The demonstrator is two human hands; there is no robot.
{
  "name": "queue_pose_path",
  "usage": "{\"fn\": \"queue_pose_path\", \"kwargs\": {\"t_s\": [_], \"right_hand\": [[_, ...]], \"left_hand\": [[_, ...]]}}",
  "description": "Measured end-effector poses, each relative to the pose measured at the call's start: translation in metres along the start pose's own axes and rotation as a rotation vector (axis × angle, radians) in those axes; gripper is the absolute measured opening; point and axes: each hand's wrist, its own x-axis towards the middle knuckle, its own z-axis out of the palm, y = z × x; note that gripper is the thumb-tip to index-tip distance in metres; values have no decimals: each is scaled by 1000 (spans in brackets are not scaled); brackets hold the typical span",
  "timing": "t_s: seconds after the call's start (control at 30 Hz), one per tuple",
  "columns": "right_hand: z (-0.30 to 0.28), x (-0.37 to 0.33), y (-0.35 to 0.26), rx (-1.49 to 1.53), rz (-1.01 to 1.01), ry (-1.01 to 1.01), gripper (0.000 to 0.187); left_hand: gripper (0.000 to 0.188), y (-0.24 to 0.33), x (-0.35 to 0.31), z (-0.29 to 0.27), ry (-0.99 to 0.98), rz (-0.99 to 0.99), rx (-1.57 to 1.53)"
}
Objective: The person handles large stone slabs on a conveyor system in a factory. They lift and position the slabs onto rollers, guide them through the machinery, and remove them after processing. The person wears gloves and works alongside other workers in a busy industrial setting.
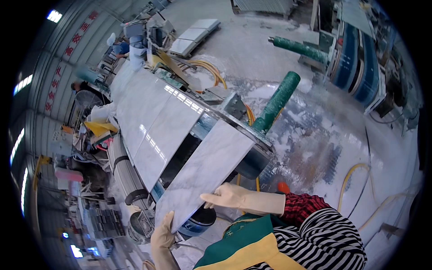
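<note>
A long, narrow marble slab [209, 164], white with grey veins, lies crosswise over the near end of a conveyor. My left hand [164, 230], in a cream rubber glove, grips its near left corner, with a digit on top and the rest hidden at the edge. At the slab's near long edge is my right hand [227, 197], gloved alike. One finger stretches onto the top face and the others curl at the edge, holding it. Beyond a dark gap, more polished marble slabs [157, 117] lie flat along the conveyor.
A green roller [281, 99] juts out right of the conveyor end. Yellow hoses [351, 180] cross the wet, dusty floor. Another machine with blue belts [355, 63] stands far right. Grey bars [120, 164] run along the left side. People [121, 47] are at the far left.
</note>
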Motion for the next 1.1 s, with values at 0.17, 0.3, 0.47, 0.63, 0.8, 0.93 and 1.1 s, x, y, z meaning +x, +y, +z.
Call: {"fn": "queue_pose_path", "kwargs": {"t_s": [0.17,0.3,0.47,0.63,0.8,0.93,1.1], "right_hand": [[-6,-2,1,15,-45,-35,65],[-15,-7,-3,42,-100,-61,63],[-17,-4,2,47,-81,-112,63],[-10,-1,16,68,-72,-84,61],[-7,-11,10,12,51,-79,57],[-5,-21,-11,-128,124,22,55],[-22,-27,33,-504,102,318,52]], "left_hand": [[81,-8,1,12,19,-77,-143],[86,-1,-2,14,30,-139,-236],[90,-2,-3,12,12,-178,-241],[90,-9,-3,19,-21,-142,-234],[89,10,-13,33,118,-97,-229],[72,19,-13,31,268,9,-263],[47,31,-22,67,545,92,-200]]}}
